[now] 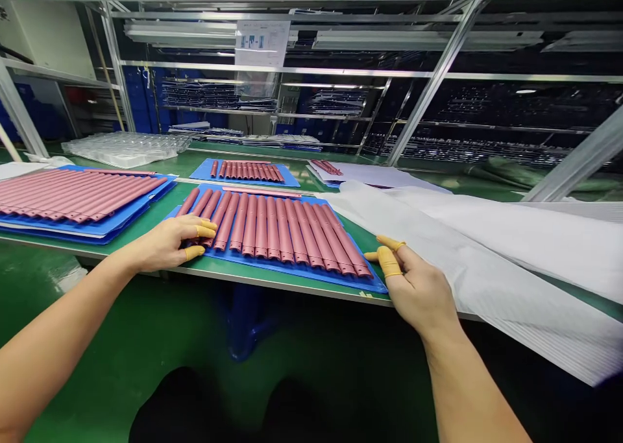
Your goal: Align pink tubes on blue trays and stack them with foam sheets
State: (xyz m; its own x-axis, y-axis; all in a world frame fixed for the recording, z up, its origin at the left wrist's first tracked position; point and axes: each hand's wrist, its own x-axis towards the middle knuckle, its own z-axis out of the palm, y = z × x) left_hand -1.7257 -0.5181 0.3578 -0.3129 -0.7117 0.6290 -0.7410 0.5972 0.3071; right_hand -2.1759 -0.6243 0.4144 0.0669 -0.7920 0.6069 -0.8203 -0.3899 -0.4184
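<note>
— Bare forearms [68, 333] nearest; what beyond?
— Maroon half-round strips [272, 229], side by side on a blue sheet [377, 286], between left hand [182, 242] and right hand [413, 277].
— Fingers?
— Bent, left thumb held apart; pinching or not, can't tell.
— Risk?
— Could skew the row with an uneven push at either end.
— Pointing how?
— Lengthwise front to back, holed ends toward the green bench's [292, 279] near edge.

Tabletop [152, 213] lies open between left hand [171, 240] and leftmost blue stack [119, 224]; white film [467, 261] crowds the right, height unclear
</note>
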